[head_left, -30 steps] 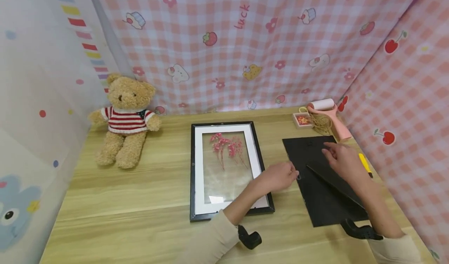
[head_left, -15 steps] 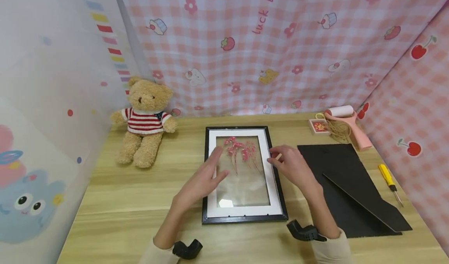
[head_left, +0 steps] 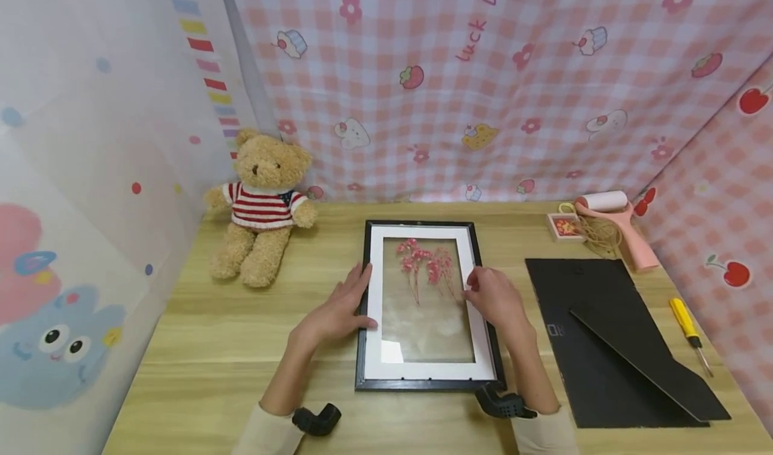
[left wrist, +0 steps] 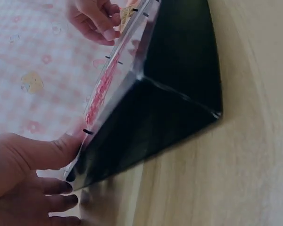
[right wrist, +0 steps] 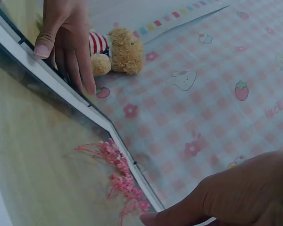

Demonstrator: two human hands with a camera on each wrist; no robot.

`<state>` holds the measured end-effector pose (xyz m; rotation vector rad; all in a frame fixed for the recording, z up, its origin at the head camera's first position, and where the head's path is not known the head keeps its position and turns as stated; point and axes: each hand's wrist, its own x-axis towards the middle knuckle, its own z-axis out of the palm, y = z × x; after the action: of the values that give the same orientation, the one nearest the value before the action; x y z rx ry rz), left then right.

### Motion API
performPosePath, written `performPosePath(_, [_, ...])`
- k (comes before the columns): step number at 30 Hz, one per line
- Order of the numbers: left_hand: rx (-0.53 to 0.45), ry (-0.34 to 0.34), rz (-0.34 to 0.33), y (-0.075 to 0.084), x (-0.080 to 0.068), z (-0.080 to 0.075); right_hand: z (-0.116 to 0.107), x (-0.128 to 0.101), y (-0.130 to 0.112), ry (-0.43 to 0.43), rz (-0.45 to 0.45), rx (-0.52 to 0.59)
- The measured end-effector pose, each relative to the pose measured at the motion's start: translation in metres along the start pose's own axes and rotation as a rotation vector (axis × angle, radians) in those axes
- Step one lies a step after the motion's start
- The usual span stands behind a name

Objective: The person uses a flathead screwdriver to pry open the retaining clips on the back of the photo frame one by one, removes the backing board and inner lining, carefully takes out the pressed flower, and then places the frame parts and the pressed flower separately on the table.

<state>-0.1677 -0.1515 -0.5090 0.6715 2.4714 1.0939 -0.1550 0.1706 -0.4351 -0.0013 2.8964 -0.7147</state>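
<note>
a rectangular picture frame point(head_left: 429, 307) with a thin black rim, a white mat and a glossy clear pane lies flat in the middle of the pale wooden table point(head_left: 199, 347), with a sprig of pressed pink flowers point(head_left: 425, 270) under the far half of the pane. the left hand point(head_left: 335, 309) rests at the frame's left edge, fingers fairly straight along the black rim and thumb on the white mat; the right hand point(head_left: 492, 296) is at the right edge, thumb on the mat and fingers curled loosely at the rim, though whether it truly grips cannot be told. the left wrist view shows what the head view does not: the thumb pressed on the frame's edge with the other fingers below it, the frame's smooth dark side point(left wrist: 151, 113), and small black tabs along the edge. the right wrist view brings out the flowers' fine, thready stems point(right wrist: 120, 176) and the soft reflection in the glass. to the right lies a matte black backing board point(head_left: 594, 334) with its stand flap, flat on the wood. at the far left a fuzzy tan teddy bear point(head_left: 261, 207) in a striped jumper sits against the pink checked cloth point(head_left: 483, 86). near the right edge lies a yellow-handled screwdriver point(head_left: 688, 322), and far right a pink lint roller point(head_left: 616, 223).
</note>
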Motion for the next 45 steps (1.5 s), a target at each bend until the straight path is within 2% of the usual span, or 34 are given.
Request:
performPosePath(4, [0.017,0.004,0.009,0.002,0.000,-0.007,0.005,0.006,-0.003,-0.041,0.036,0.012])
performPosePath(8, [0.010,0.019,0.017,-0.002,0.002,-0.010,0.009,0.009,-0.009,-0.044,0.050,-0.009])
performPosePath(17, [0.001,0.003,-0.018,-0.013,0.008,-0.004,0.023,0.012,-0.013,0.011,0.088,-0.043])
performPosePath(20, [-0.001,0.001,-0.008,-0.014,0.008,-0.002,0.038,0.022,0.002,0.047,0.086,-0.047])
performPosePath(23, [0.000,0.002,-0.001,-0.015,0.009,-0.001,0.038,0.022,0.004,0.064,0.091,-0.032])
performPosePath(27, [-0.003,0.005,-0.002,-0.015,0.008,-0.001,0.025,0.013,-0.007,0.032,0.108,0.011])
performPosePath(29, [-0.005,0.001,-0.006,-0.014,0.008,-0.002,0.025,0.014,-0.005,0.031,0.107,0.028])
performPosePath(34, [-0.010,-0.001,-0.003,-0.012,0.007,-0.003,0.035,0.024,0.010,0.074,0.084,0.046])
performPosePath(37, [-0.010,0.002,-0.001,-0.010,0.006,-0.004,0.036,0.023,0.010,0.071,0.096,0.053])
performPosePath(39, [-0.010,0.000,-0.003,-0.008,0.004,-0.004,0.028,0.016,-0.001,0.042,0.127,0.070])
performPosePath(45, [-0.025,-0.015,-0.012,-0.001,-0.001,-0.005,0.034,0.013,-0.001,0.067,0.145,0.085])
